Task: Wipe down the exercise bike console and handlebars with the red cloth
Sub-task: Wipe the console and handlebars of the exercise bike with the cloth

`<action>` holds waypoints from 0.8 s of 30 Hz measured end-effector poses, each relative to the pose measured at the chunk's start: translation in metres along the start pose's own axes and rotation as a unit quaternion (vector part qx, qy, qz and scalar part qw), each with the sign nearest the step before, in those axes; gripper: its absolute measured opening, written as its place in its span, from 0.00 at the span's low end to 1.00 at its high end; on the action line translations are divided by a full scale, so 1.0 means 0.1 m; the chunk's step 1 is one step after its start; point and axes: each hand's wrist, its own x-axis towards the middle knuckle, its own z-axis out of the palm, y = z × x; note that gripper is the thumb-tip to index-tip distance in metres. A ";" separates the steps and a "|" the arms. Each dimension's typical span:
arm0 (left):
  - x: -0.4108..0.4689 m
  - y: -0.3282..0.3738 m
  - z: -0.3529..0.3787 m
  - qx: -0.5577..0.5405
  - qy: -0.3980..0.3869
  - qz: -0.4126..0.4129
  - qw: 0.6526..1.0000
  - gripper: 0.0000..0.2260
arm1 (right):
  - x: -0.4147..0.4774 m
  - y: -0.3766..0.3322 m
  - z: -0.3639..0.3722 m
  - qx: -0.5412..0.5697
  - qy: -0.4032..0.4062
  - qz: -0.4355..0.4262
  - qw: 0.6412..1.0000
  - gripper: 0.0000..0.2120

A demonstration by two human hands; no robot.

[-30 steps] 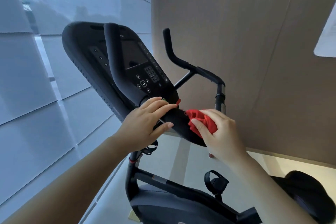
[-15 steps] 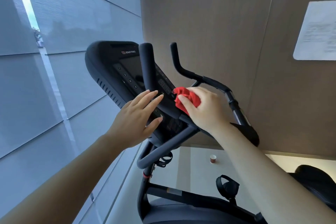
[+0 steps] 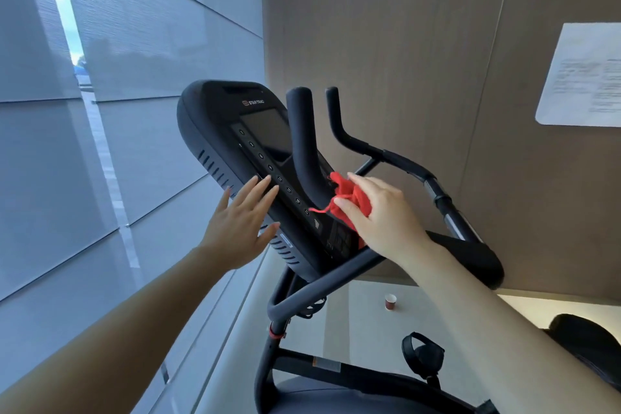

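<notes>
The black exercise bike console (image 3: 232,118) tilts up at centre, its dark screen and a column of round buttons facing me. Two black handlebar horns (image 3: 302,131) rise in front of it, and a curved bar runs off to the right. My right hand (image 3: 379,215) holds the bunched red cloth (image 3: 349,198) against the console's lower right face, beside the near horn. My left hand (image 3: 242,222) lies flat with straight, spread fingers on the console's left edge, by the buttons.
Grey window panels stand close on the left, a brown wall with a white paper sheet (image 3: 584,77) behind. A small paper cup (image 3: 390,302) sits on the floor. The bike's frame, pedal strap (image 3: 423,356) and seat (image 3: 591,343) lie below.
My right hand has slid the red cloth from the lower handlebar up onto the console face. My left hand has shifted to the console's left edge and spread its fingers. The view has moved.
</notes>
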 end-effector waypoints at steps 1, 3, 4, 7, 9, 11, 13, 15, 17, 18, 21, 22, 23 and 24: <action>0.05 -0.01 0.02 0.013 -0.006 0.008 1.000 0.32 | 0.00 -0.04 0.06 -0.014 -0.003 -0.005 1.000 0.25; 0.09 -0.03 0.10 0.040 -0.016 0.023 0.999 0.32 | -0.04 -0.05 0.11 -0.045 -0.005 -0.016 0.999 0.26; 0.10 -0.04 0.14 0.049 -0.016 0.026 0.998 0.32 | -0.08 -0.03 0.10 -0.054 -0.010 -0.022 0.998 0.26; 0.10 -0.06 0.21 0.056 -0.008 0.032 0.998 0.33 | -0.23 0.11 -0.01 -0.078 -0.017 -0.041 0.996 0.28; 0.11 -0.08 0.23 0.054 -0.003 0.043 0.998 0.34 | -0.25 0.14 -0.06 -0.075 -0.014 -0.026 0.997 0.27; 0.11 -0.09 0.23 0.051 0.001 0.051 0.997 0.33 | -0.19 0.10 -0.03 -0.057 -0.008 -0.014 0.998 0.25; 0.11 -0.10 0.24 0.045 -0.001 0.053 0.998 0.33 | -0.16 0.05 0.02 -0.044 -0.002 -0.017 0.999 0.26; 0.10 -0.11 0.26 0.039 0.000 0.054 0.998 0.33 | -0.22 0.06 0.05 -0.053 0.000 -0.029 0.998 0.26; 0.10 -0.12 0.27 0.034 0.005 0.058 0.998 0.32 | -0.31 0.12 -0.02 -0.069 -0.001 -0.039 0.997 0.25; 0.10 -0.12 0.27 0.032 -0.001 0.059 0.998 0.32 | -0.32 0.15 -0.06 -0.073 -0.002 -0.039 0.997 0.25; 0.11 -0.12 0.30 0.025 -0.001 0.061 0.998 0.32 | -0.21 0.13 -0.06 -0.065 0.000 -0.019 0.998 0.22; 0.11 -0.11 0.31 0.024 -0.004 0.060 0.998 0.32 | -0.17 0.10 -0.02 -0.060 0.007 -0.009 0.998 0.21; 0.11 -0.11 0.32 0.021 -0.004 0.059 0.998 0.32 | -0.14 0.07 0.03 -0.054 0.017 -0.003 0.998 0.21; 0.11 -0.11 0.32 0.020 -0.004 0.059 0.998 0.32 | -0.14 0.04 0.06 -0.054 0.027 -0.003 0.998 0.21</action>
